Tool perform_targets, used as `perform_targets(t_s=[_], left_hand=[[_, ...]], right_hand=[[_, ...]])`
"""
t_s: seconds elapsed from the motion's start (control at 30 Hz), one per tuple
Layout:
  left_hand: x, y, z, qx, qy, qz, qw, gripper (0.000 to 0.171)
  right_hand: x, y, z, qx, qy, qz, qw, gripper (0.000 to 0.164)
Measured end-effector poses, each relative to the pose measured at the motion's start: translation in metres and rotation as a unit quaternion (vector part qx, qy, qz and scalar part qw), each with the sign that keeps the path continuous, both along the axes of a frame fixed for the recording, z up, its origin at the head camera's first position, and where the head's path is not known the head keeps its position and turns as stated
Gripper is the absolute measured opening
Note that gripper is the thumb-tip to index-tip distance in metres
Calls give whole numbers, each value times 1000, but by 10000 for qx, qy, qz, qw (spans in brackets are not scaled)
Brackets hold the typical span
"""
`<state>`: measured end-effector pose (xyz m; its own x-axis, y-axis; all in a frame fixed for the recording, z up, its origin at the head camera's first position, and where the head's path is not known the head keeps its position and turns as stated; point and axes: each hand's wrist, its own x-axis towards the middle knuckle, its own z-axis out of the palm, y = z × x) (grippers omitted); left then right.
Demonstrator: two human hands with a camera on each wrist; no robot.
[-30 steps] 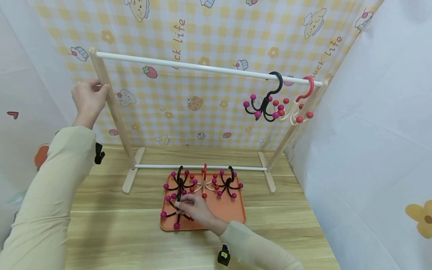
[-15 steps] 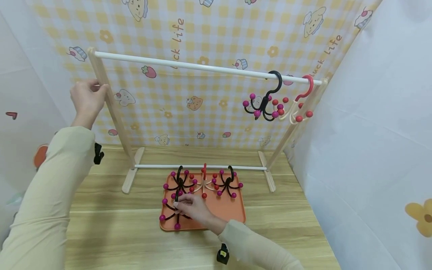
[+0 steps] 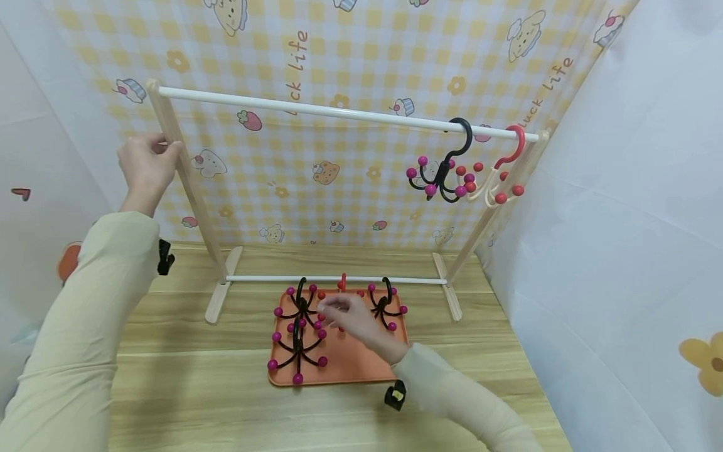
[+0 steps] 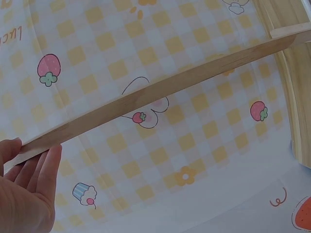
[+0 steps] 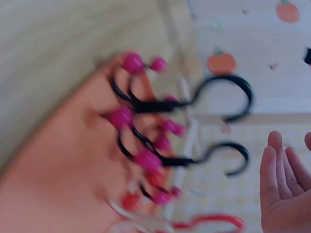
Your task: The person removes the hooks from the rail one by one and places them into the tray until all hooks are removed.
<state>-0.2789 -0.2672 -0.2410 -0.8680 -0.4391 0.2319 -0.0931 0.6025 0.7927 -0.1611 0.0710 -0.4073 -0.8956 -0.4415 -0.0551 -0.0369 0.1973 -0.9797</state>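
Note:
My left hand [image 3: 148, 168] pinches the left wooden post [image 3: 194, 194] of a hanging rack; in the left wrist view, thumb and fingers lie on either side of the post [image 4: 136, 99]. My right hand [image 3: 353, 317] is over the orange tray [image 3: 361, 367], holding nothing, its fingers extended in the right wrist view. It partly covers a red-hooked hanger [image 3: 343, 282] with cream arms. A black multi-arm hanger [image 3: 298, 345] with magenta balls stands at the tray's front left. Two more black hangers, one back left [image 3: 302, 306] and one back right [image 3: 383, 304], stand hook up.
The rack's white top rod [image 3: 316, 110] carries a black hanger [image 3: 443, 172] and a red-and-cream hanger [image 3: 497, 172] near its right end. A white lower rod [image 3: 260, 278] runs behind the tray. Patterned cloth backs the wooden table [image 3: 237, 395].
My right hand has let go of the front-left black hanger, which was set upright on the tray, and moved right and back over the tray. The left hand keeps its place on the post.

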Motion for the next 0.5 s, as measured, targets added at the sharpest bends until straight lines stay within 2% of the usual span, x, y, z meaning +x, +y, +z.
perform_targets(t_s=[0.1, 0.2, 0.5], left_hand=[[0, -1, -1, 2, -1, -19, 10000, 45], [-1, -1, -1, -36, 19, -23, 10000, 45], [-1, -1, -1, -11, 7, -33, 10000, 45]], right_hand=[[-6, 11, 29, 63, 185, -84, 9998, 26], [-15, 21, 49, 148, 349, -323, 9988, 28], [-59, 54, 87, -318, 810, -1006, 9911, 36]])
